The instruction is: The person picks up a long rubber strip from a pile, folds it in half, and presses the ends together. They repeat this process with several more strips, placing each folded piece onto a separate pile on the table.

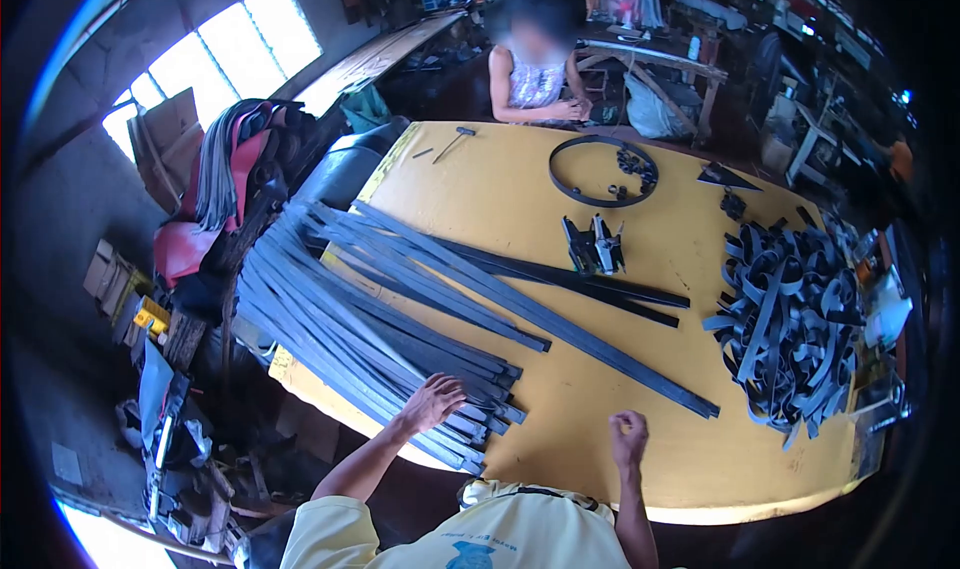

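My left hand (435, 402) lies on the near ends of a thick bundle of long dark strips (350, 339), its fingers stretched out. These strips look like leather or rubber and drape off the table's left side. My right hand (628, 437) is over the front of the yellow table (570, 409), its fingers curled together; whatever may be inside them is hidden. Beyond it, a separate long strip (600, 346) runs diagonally across the tabletop. Two darker strips (600, 291) lie farther back.
Cut strips form a tangled heap (790, 319) at the right. Behind the middle lie a dark hoop (553, 174), metal tools (593, 246) and a hammer (455, 143). Another person (538, 74) is at the far edge. Folded sheets (235, 159) hang at the left.
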Available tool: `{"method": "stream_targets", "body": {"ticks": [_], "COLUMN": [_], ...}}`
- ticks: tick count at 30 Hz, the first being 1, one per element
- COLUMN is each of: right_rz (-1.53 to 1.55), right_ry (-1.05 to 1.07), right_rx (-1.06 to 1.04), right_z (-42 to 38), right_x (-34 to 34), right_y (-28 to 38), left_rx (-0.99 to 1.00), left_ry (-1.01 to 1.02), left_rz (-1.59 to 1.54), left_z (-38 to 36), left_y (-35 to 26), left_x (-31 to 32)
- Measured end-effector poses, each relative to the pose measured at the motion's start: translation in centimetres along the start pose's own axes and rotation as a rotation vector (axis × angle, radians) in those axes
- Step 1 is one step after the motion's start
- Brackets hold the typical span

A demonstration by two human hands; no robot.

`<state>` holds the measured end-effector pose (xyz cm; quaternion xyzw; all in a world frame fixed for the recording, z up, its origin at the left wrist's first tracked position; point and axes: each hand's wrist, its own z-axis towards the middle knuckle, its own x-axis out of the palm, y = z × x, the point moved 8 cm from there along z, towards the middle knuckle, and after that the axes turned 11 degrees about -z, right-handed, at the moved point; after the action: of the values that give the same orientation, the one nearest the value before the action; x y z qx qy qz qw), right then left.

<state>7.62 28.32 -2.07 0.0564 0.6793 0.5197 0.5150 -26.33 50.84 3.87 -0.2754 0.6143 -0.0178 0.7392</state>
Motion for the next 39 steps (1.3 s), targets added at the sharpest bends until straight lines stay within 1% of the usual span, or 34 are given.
{"method": "stream_targets", "body": {"ticks": [2,3,5,7,8,9,10,12,13,14,15,16,17,18,20,22,24,26,28,29,30,32,33,34,35,36,38,39], "right_rz": [0.102,0.145,0.278,0.373,0.675,1.015,1.007,0.817,1.200,0.564,0.568,0.576,0.587,0.600,0.420,0.263,-0.083,-0.148,-0.131,-0.189,-0.194,-0.201,-0.215,-0.220,-0.209,-0.201,-0.243,-0.231], "right_ry": [0.226,0.358,0.633,0.784,0.785,0.848,0.837,0.919,0.869,0.670,0.693,0.713,0.708,0.703,0.550,0.549,0.416,0.374,0.395,0.411,0.330,0.381,0.402,0.368,0.357,0.347,0.596,0.630], "right_rx": [-0.011,-0.040,-0.153,-0.333,-0.453,-0.345,-0.349,-0.774,-0.204,-0.423,-0.385,-0.345,-0.298,-0.255,-0.396,-0.283,-0.281,-0.196,-0.087,-0.084,-0.088,-0.021,0.057,-0.040,-0.049,-0.060,-0.027,-0.071], "right_z": [-1.1,-1.8,-3.4,-4.5,-5.1,-5.6,-5.0,-5.7,-5.8,-5.2,-4.4,-3.7,-3.1,-2.5,-1.5,-1.1,-0.8,-0.8,-1.3,-1.5,-1.7,-1.6,-1.5,-1.2,-1.2,-1.3,-1.0,-1.2], "right_x": [1.9,3.2,3.9,4.0,5.7,6.7,6.7,5.5,3.8,0.8,-0.6,-1.8,-3.6,-5.4,-8.8,-10.3,-13.7,-15.6,-18.3,-19.4,-20.8,-22.8,-23.6,-23.6,-23.4,-22.7,-17.3,-14.4], "right_y": [3.4,4.5,10.3,16.3,16.9,18.5,19.1,21.9,22.2,21.6,21.2,20.7,19.8,18.9,17.9,14.4,12.9,6.9,4.0,1.9,0.7,1.7,2.6,2.9,4.0,5.7,6.3,7.3], "left_rx": [-0.062,0.076,0.187,0.254,0.351,0.382,0.477,0.406,0.437,0.463,0.403,0.459,0.297,0.302,0.203,0.146,0.185,0.164,0.066,0.073,0.025,-0.027,-0.150,-0.274,-0.676,-0.681,-1.205,-1.388], "left_ry": [0.065,-0.114,-0.163,-0.150,-0.223,-0.199,-0.269,-0.262,-0.436,-0.610,-0.853,-0.929,-1.099,-1.277,-1.464,-1.555,-1.664,-1.720,-1.732,-1.731,-1.718,-1.730,-1.749,-1.765,-1.701,-1.701,-1.404,-1.248], "left_rz": [-0.081,-0.131,-0.253,-0.447,-0.480,-0.589,-0.716,-0.638,-0.579,-0.516,-0.606,-1.025,-1.151,-1.054,-0.821,-0.716,-0.699,-0.573,-0.487,-0.507,-0.487,-0.402,-0.299,-0.191,0.131,0.125,0.518,0.549], "left_z": [1.5,3.1,5.9,8.6,9.6,10.6,11.5,12.8,12.7,12.1,11.3,11.9,10.9,9.3,5.8,2.6,-0.8,-4.7,-8.7,-10.7,-11.8,-14.2,-16.6,-19.1,-21.0,-21.0,-20.1,-17.3], "left_y": [-1.1,-4.7,-10.6,-17.3,-20.8,-23.4,-25.9,-27.3,-27.6,-27.0,-23.0,-21.7,-19.1,-16.5,-11.8,-7.8,-4.4,0.6,6.4,9.9,12.1,15.6,19.5,23.1,24.8,25.0,24.6,21.1], "left_x": [-0.2,-2.5,-4.0,-5.6,-7.2,-7.7,-9.4,-11.2,-15.2,-19.0,-19.8,-23.8,-26.3,-28.4,-31.6,-34.0,-36.6,-38.3,-39.5,-40.0,-40.5,-41.7,-42.6,-43.5,-44.0,-43.0,-40.3,-37.7]}}
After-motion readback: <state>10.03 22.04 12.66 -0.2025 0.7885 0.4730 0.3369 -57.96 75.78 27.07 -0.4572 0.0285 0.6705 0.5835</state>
